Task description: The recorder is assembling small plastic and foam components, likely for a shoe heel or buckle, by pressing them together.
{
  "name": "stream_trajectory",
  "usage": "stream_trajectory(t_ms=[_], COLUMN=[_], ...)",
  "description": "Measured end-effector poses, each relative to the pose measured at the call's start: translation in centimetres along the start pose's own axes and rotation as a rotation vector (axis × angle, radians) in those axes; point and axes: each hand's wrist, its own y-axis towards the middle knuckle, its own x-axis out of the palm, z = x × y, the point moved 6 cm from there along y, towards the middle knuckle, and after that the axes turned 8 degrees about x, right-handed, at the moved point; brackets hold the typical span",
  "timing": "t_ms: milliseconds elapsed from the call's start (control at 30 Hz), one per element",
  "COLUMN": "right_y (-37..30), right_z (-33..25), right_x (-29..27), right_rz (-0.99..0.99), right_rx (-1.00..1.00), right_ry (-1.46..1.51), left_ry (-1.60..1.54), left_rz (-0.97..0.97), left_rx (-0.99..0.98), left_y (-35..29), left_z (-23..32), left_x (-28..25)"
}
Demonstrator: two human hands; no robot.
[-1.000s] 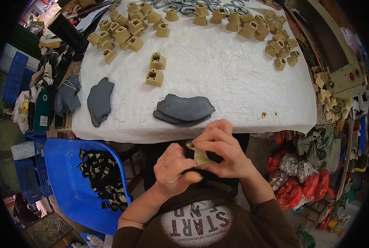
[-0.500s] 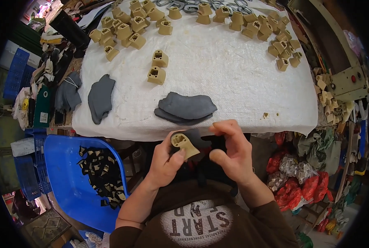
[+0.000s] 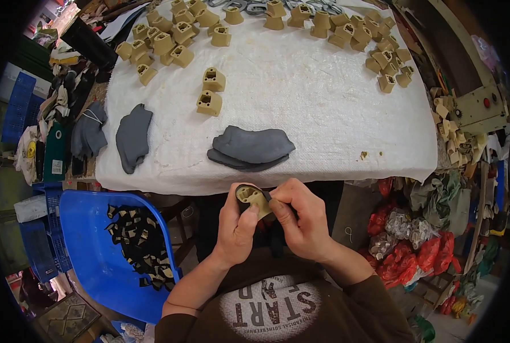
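your left hand (image 3: 236,226) sits just below the centre of the frame, fingers curled around a tan moulded block (image 3: 254,199) held just below the near edge of the surface (image 3: 301,86); thumb lies up along its side. your right hand (image 3: 301,220) is beside it, touching, with thumb and forefinger pinched on a small dark piece (image 3: 266,196) at the block's right edge. both forearms come in from the lower edge, elbows out, wrists bent inward.

the underside of the block is hidden by your left palm. whether the dark piece is a tool or a strip of material cannot be told; it is too small.

the surface is covered in white woven cloth. two stacked grey rubbery sheets (image 3: 252,147) lie near its front edge, just above your hands. another grey sheet (image 3: 133,137) lies at the left edge. two tan blocks (image 3: 211,91) stand in the middle; clusters of the same blocks (image 3: 163,37) run across the upper left and upper right. a blue crate (image 3: 83,228) at lower left holds black and pale offcuts (image 3: 138,243). red and white bags (image 3: 415,246) crowd the lower right.
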Motion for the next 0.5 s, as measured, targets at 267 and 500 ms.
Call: stream_trajectory(t_ms=[267,500], right_y=[-1.3,0.6], right_z=[-1.4,0.3], right_x=[1.8,-2.4], right_rz=[-0.007,-0.207], right_rx=[-0.291,0.126], right_ry=[-0.545,0.002], left_ry=[0.023,-0.279], left_rz=[0.013,-0.166], left_rx=[0.018,-0.072], left_y=[0.0,0.0], left_z=[-0.6,-0.3], left_x=[0.0,0.2])
